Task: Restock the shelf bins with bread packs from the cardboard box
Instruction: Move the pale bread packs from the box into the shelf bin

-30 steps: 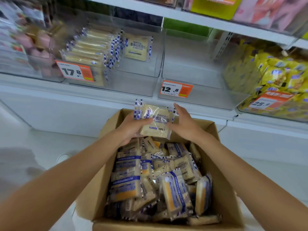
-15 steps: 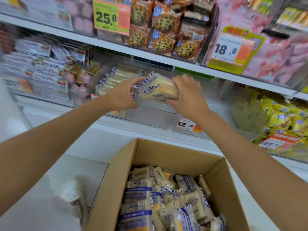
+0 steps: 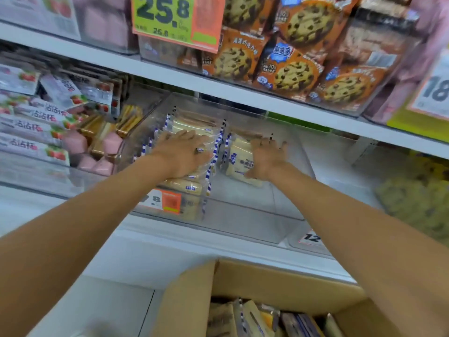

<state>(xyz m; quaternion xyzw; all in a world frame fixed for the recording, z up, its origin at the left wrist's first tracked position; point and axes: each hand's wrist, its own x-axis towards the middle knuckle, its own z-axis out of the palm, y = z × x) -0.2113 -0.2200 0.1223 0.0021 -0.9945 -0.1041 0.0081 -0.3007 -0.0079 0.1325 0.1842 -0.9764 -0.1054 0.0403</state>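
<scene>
Pale-yellow bread pack [image 3: 239,161], clear wrapper with blue-and-white striped edges, is standing on edge in the right half of the clear plastic bin [image 3: 243,215] on the middle shelf. The right hand [image 3: 266,158] is holding it: the thumb is lying across the lower front and the fingers are reaching over the top edge and behind, so the pack is pinched between them.

Just to its left in the same bin, a row of bread packs [image 3: 192,127] is standing front to back. The left hand [image 3: 184,154] is resting flat on top of this row with fingers straight and spread, gripping nothing. A ring [image 3: 199,150] is showing on one finger. The two hands are working side by side but apart.

An orange price tag [image 3: 161,201] is hanging on the bin's front wall, its digits partly blurred.

Below, at the frame's bottom edge, the cardboard box [image 3: 267,278] is sitting open, with more loose packs [image 3: 245,317] of the same kind lying inside.

Left of the bin, strawberry-printed packs [image 3: 31,117] and pink pieces [image 3: 77,142] are filling a neighbouring bin. Right of it, a second clear bin [image 3: 328,171] is carrying a tag [image 3: 311,238] reading 12. Further right, yellow packs [image 3: 418,203] are showing too blurred to read.

On the shelf above, chocolate-chip cookie packs [image 3: 291,69] are stacking up behind a green-and-orange tag [image 3: 175,18] reading 25.8.
</scene>
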